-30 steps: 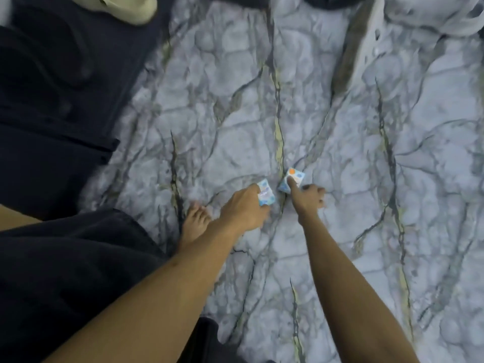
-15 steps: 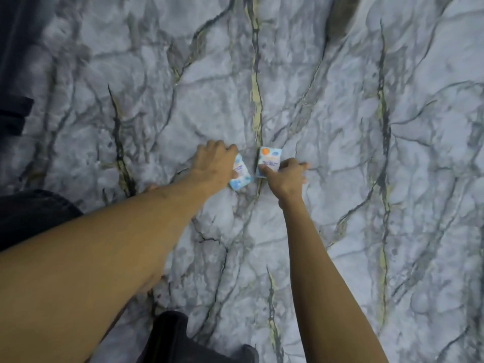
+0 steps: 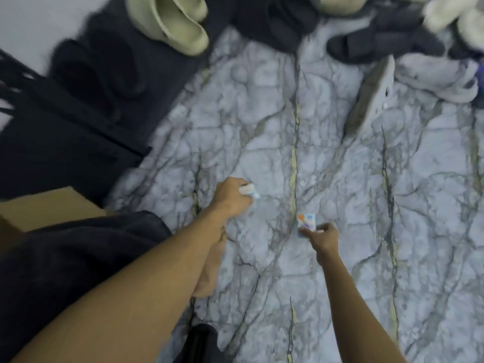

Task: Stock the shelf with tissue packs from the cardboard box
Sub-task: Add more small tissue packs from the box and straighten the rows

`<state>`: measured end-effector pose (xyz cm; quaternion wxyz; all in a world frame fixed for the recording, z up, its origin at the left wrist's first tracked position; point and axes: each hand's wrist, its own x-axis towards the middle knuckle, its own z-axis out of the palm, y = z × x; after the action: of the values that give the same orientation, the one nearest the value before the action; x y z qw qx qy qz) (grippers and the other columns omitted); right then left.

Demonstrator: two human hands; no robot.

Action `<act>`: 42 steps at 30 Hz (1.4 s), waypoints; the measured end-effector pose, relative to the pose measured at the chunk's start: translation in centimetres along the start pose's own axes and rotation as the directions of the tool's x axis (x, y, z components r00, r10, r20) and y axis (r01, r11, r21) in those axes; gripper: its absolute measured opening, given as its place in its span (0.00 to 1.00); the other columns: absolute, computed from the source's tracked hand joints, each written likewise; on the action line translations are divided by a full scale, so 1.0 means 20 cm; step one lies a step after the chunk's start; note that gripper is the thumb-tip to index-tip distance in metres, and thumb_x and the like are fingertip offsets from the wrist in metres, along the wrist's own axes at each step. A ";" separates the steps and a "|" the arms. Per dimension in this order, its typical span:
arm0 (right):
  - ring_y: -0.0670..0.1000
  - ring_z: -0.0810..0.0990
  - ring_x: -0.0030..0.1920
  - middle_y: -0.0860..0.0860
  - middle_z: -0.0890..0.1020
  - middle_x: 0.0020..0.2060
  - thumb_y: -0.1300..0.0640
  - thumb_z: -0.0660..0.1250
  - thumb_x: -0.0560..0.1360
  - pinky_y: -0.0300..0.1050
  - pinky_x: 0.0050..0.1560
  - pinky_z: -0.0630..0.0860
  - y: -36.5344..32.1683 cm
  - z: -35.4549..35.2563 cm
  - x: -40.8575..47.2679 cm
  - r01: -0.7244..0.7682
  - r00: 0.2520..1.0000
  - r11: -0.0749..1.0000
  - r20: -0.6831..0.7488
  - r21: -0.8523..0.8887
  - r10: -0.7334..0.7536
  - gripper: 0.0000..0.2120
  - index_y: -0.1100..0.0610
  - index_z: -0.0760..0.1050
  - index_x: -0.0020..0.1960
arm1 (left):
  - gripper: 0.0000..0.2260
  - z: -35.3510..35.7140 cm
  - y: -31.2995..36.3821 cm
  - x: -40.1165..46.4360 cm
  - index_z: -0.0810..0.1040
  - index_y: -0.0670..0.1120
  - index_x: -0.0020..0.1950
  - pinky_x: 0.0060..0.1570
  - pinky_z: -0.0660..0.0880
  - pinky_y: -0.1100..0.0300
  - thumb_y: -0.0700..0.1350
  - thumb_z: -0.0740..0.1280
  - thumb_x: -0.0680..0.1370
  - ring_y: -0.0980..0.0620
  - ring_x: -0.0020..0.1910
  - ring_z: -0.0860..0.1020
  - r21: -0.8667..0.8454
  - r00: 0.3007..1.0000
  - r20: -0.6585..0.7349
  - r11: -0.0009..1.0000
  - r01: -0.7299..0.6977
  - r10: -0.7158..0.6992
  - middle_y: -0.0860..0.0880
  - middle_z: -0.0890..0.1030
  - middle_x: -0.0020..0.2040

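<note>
Over the marble floor [image 3: 340, 153], both arms reach down, each hand already loaded. My left hand [image 3: 230, 199] curls round one tissue pack [image 3: 250, 191], mostly hidden by the knuckles; the right hand [image 3: 323, 238] pinches a second pack [image 3: 306, 222] by its near end, long axis pointing away from me. A box [image 3: 47, 208] edge shows at far left, nearer the left arm. No shelf is visible, so which way the packs must travel I cannot tell.

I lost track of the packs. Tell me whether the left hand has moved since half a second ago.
Yes. The left hand, gripping its tissue pack, has drawn left, away from the yellow floor vein and the right hand's pack.
</note>
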<state>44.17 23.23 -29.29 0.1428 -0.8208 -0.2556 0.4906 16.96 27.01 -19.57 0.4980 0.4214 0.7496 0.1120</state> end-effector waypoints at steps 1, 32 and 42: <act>0.55 0.77 0.40 0.61 0.79 0.39 0.63 0.83 0.63 0.51 0.41 0.75 -0.02 0.01 -0.09 0.014 1.000 0.999 0.027 0.037 -0.015 0.20 0.61 0.73 0.43 | 0.12 -0.05 0.03 -0.08 0.84 0.43 0.57 0.42 0.73 0.63 0.45 0.77 0.75 0.50 0.49 0.81 -0.040 1.000 -0.011 0.999 0.004 -0.005 0.45 0.85 0.52; 0.59 0.85 0.52 0.61 0.85 0.53 0.66 0.72 0.72 0.54 0.48 0.81 -0.82 0.73 -3.33 0.470 0.006 0.698 0.789 0.541 -0.615 0.22 0.57 0.72 0.64 | 0.16 -1.57 -0.93 -2.79 0.76 0.41 0.62 0.53 0.82 0.55 0.32 0.72 0.76 0.47 0.59 0.84 -0.627 0.619 -0.774 0.311 -0.715 -0.137 0.43 0.84 0.58; 0.59 0.86 0.52 0.59 0.85 0.53 0.68 0.73 0.73 0.52 0.46 0.83 -0.59 1.13 -4.18 0.567 -0.362 0.594 0.821 0.570 -0.441 0.23 0.53 0.72 0.64 | 0.13 -1.72 -1.41 -3.54 0.79 0.45 0.63 0.44 0.75 0.61 0.43 0.73 0.78 0.57 0.46 0.81 -0.383 0.193 -0.902 0.510 -0.770 -0.386 0.50 0.87 0.50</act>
<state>-11.44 -14.04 26.81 0.0858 -0.0139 -0.6328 0.7694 -16.17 -34.53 26.53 0.0241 0.0730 0.6476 0.7581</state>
